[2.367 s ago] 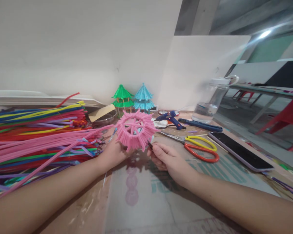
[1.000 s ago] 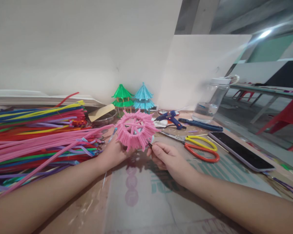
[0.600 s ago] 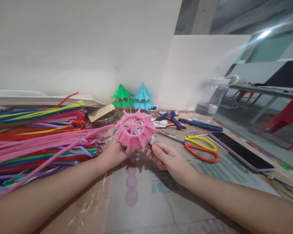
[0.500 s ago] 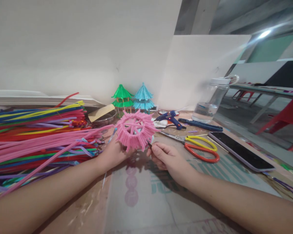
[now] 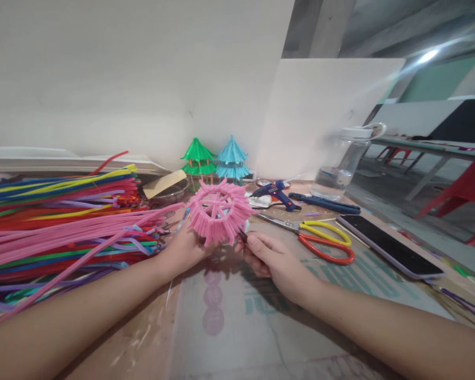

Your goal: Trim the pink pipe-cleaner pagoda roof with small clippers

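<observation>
Both hands unmoved, left hand (image 5: pixel 182 248) gripping pink ring (image 5: pixel 219 210), right hand (image 5: pixel 275 258) pinching dark tool (image 5: pixel 242 236) (hardly visible)

Both forearms are bare to the frame edge; no sleeves, gloves, watch or bracelets are visible. The left hand (image 5: pixel 182 250) and right hand (image 5: pixel 277 261) carry no rings. Fingernails are short and unpainted.

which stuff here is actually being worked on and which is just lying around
In use: pink ring, held by left hand; small dark tool, pinched by right hand.
Lying about: pipe cleaners, scissors, glue gun, phone, bottle, two pagodas.
</observation>
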`<state>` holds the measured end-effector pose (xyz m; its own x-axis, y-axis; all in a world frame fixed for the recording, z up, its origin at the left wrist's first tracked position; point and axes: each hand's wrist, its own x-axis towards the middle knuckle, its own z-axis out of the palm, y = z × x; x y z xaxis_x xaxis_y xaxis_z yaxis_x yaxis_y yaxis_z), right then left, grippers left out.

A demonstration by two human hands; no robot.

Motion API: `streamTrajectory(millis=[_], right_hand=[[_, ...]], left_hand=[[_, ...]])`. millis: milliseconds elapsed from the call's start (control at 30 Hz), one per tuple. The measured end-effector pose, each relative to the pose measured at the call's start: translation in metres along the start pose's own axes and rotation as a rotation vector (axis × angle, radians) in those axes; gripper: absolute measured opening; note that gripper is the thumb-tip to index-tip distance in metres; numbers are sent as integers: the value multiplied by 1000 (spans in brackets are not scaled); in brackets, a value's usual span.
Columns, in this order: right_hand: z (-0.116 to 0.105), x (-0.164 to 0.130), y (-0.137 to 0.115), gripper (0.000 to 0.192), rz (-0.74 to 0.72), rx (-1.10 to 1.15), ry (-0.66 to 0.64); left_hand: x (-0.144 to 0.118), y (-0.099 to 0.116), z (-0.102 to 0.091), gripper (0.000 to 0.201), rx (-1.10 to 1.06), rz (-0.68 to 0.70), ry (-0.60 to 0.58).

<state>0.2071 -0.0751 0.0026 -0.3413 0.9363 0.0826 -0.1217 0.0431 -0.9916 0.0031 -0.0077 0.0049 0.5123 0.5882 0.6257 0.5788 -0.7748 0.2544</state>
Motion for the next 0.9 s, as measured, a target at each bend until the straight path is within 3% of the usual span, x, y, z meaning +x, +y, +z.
streamTrajectory(millis=[200,500,900], right_hand=[[0,-1,2,62,-50,-7,-12],[2,-2,2,64,-16,-21,8],[3,-1,1,59,-36,-61,15]], left_hand=[[0,2,-2,32,-116,-80,-50],[-2,2,-3,34,-177,-183,-95],[-1,5,-2,35,-132,-67,-50]])
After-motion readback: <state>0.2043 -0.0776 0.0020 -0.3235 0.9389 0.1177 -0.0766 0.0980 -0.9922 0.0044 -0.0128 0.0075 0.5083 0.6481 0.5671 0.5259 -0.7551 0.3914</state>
